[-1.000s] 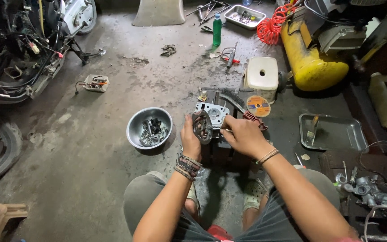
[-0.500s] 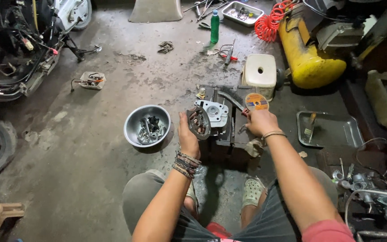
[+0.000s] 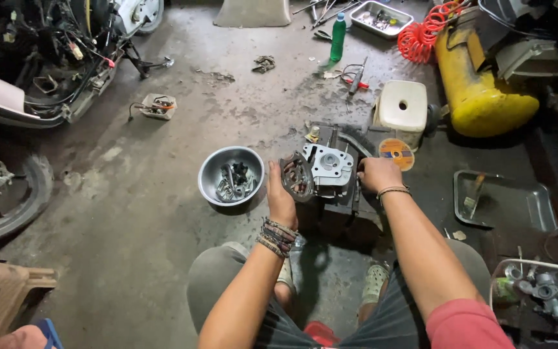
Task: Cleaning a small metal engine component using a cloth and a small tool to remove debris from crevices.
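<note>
On the floor, head view: one camera only, looking down at a greasy concrete workshop floor (image 3: 163,213), person squatting over the work.
Left hand (image 3: 280,197): wrapped around a dark round engine cover (image 3: 297,176), holding it tilted on edge just left of the cylinder head.
Right hand (image 3: 377,174): closed against the right side of the engine block (image 3: 340,200); can't tell what, if anything, the fingers pinch there.
Where the part is: silver cylinder head (image 3: 329,165) sits on top of the dark block, between both hands.
Nearby: steel bowl (image 3: 214,171) of loose bolts and small parts just left of the left hand; small round tin (image 3: 396,154) just beyond the right hand; white plastic jug (image 3: 402,106) behind; flat metal tray (image 3: 537,207) to the right.
Risk, my guess: the cover is held one-handed on edge, so an oily grip could drop it onto the head's face. Grit from this floor could get into the open ports too.
Count: 2 hands, 1 cover, 1 head, 1 bowl, 1 tin, 1 jug, 1 yellow air tank (image 3: 479,84), 1 green bottle (image 3: 338,35).
</note>
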